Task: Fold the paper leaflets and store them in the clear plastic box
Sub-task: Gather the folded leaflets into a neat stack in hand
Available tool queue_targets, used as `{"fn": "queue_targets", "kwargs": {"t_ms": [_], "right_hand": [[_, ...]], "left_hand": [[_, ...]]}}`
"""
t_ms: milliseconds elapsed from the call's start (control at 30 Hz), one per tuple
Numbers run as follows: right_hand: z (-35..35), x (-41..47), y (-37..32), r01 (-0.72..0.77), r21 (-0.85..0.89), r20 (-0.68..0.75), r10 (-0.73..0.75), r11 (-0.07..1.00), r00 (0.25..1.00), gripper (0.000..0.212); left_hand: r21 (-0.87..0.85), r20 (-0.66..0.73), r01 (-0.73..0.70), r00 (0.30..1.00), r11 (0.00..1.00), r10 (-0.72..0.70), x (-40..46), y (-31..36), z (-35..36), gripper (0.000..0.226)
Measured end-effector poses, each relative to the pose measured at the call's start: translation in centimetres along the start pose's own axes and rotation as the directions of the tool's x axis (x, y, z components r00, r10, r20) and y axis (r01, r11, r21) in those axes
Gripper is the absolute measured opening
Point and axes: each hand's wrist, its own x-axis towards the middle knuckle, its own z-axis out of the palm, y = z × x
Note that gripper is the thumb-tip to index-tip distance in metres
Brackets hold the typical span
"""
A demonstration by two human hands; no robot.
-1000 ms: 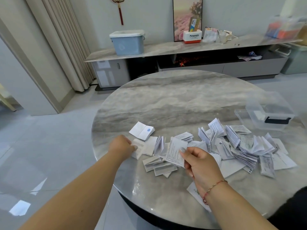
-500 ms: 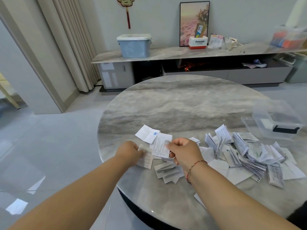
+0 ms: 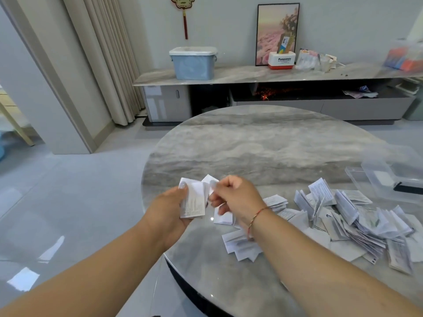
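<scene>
Here the surface (image 3: pixel 263 145) carries a loose leaflet pile (image 3: pixel 357 220) along its right edge, box (image 3: pixel 389 179) beyond. Left hand (image 3: pixel 169 209) clamps a leaflet (image 3: pixel 193 202); right hand (image 3: pixel 235 197) pinches its top. Best to square corners before creasing.

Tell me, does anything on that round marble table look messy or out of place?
Yes: the white paper leaflets lie in a loose, overlapping heap on the grey marble table, some half-open and askew, not stacked. The clear plastic box stands beyond them. Both hands, left and right, hold one leaflet.
</scene>
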Motion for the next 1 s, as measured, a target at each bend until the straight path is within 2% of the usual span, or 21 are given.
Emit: {"fn": "queue_targets", "kwargs": {"t_ms": [33, 67, 100, 133, 200, 267, 367, 433, 500, 533, 567, 600, 633, 667, 700, 733, 833, 867, 900, 933, 1000], "right_hand": [[-1.1, 1.5, -0.2, 0.088, -0.193, -0.013, -0.092, 0.977, 0.996, 0.017], [-2.2, 3.3, -0.2, 0.182, -0.434, 0.019, -0.193, 0.882, 0.981, 0.014], [-3.2, 4.8, -0.3, 0.258, -0.638, 0.115, -0.242, 0.726, 0.964, 0.019], [-3.8, 6.2, -0.1, 0.327, -0.765, 0.246, -0.217, 0.555, 0.945, 0.031], [-3.9, 8.1, 0.5, 0.444, -0.852, 0.446, -0.06, 0.277, 0.893, 0.053], [-3.2, 9.5, 0.9, 0.512, -0.855, 0.517, 0.058, 0.087, 0.854, 0.061], [-2.5, 11.3, 1.4, 0.538, -0.843, 0.532, 0.139, 0.0, 0.835, 0.038], [-2.2, 12.1, 1.3, 0.508, -0.861, 0.505, 0.154, 0.022, 0.849, 0.026], [-2.0, 12.3, 0.5, 0.45, -0.882, 0.463, 0.08, 0.14, 0.883, 0.022], [-1.8, 12.1, -0.1, 0.385, -0.88, 0.401, 0.002, 0.279, 0.916, 0.021], [-1.5, 11.6, -0.8, 0.304, -0.82, 0.314, -0.064, 0.485, 0.947, 0.02], [-0.9, 10.7, -1.4, 0.215, -0.661, 0.226, -0.082, 0.719, 0.971, 0.019], [-0.2, 9.3, -2.0, 0.108, -0.44, 0.172, -0.034, 0.892, 0.985, 0.018], [0.6, 7.9, -2.2, -0.002, -0.23, 0.169, 0.042, 0.973, 0.985, 0.019], [1.3, 6.4, -2.2, -0.089, -0.087, 0.188, 0.104, 0.992, 0.977, 0.019], [2.1, 5.1, -1.9, -0.147, -0.022, 0.202, 0.148, 0.989, 0.968, 0.019], [3.7, 2.5, -0.7, -0.179, -0.046, 0.135, 0.184, 0.983, 0.974, 0.018], [3.7, 2.0, -0.7, -0.171, -0.069, 0.098, 0.177, 0.983, 0.979, 0.021], [3.8, 1.8, -0.7, -0.168, -0.083, 0.09, 0.176, 0.982, 0.98, 0.024], [3.8, 1.5, -0.9, -0.171, -0.083, 0.114, 0.18, 0.982, 0.977, 0.022], [3.4, 0.9, -1.7, -0.158, -0.067, 0.171, 0.168, 0.985, 0.971, 0.008]], "left_hand": [[-0.084, -0.045, 0.01, 0.999, 0.996, -0.014, 0.1, 0.1, -0.3, 0.032], [-0.142, -0.072, 0.016, 0.997, 0.99, -0.026, 0.2, 0.3, -0.9, 0.031], [-0.161, -0.081, 0.018, 0.996, 0.987, -0.031, 0.3, 0.4, -1.3, 0.031], [-0.163, -0.089, 0.018, 0.996, 0.987, -0.033, 0.4, 0.5, -1.7, 0.032], [-0.142, -0.11, 0.026, 0.993, 0.989, -0.042, 0.8, 0.6, -2.4, 0.035], [-0.124, -0.122, 0.038, 0.991, 0.991, -0.053, 1.2, 0.9, -2.7, 0.037], [-0.095, -0.155, 0.043, 0.986, 0.995, -0.058, 2.0, 1.0, -3.2, 0.037], [-0.04, -0.207, 0.047, 0.977, 0.998, -0.055, 2.5, 0.7, -3.6, 0.036], [0.024, -0.283, 0.042, 0.958, 0.999, -0.033, 2.8, 0.2, -3.9, 0.035], [0.055, -0.323, 0.032, 0.946, 0.998, -0.013, 3.0, 0.1, -4.0, 0.035], [0.081, -0.353, 0.014, 0.936, 0.997, 0.016, 3.2, 0.0, -4.1, 0.034], [0.105, -0.378, -0.015, 0.924, 0.994, 0.054, 3.3, -0.1, -4.0, 0.033], [0.12, -0.389, -0.04, 0.918, 0.992, 0.084, 3.3, -0.2, -3.9, 0.032], [0.123, -0.391, -0.061, 0.914, 0.99, 0.105, 3.2, -0.2, -3.5, 0.031], [0.108, -0.376, -0.078, 0.92, 0.991, 0.113, 3.0, -0.2, -3.1, 0.031], [0.077, -0.34, -0.094, 0.933, 0.993, 0.114, 2.8, -0.2, -2.6, 0.032], [-0.037, -0.172, -0.109, 0.98, 0.993, 0.101, 2.0, -0.2, -1.5, 0.05], [-0.002, -0.123, -0.117, 0.986, 0.993, 0.116, 1.8, -0.2, -1.2, 0.054], [0.05, -0.08, -0.13, 0.988, 0.99, 0.134, 1.6, -0.3, -0.9, 0.05], [0.111, -0.078, -0.149, 0.984, 0.983, 0.158, 1.4, -0.3, -0.8, 0.035], [0.134, -0.16, -0.142, 0.974, 0.981, 0.163, 1.3, -0.5, -0.8, 0.01]]}}
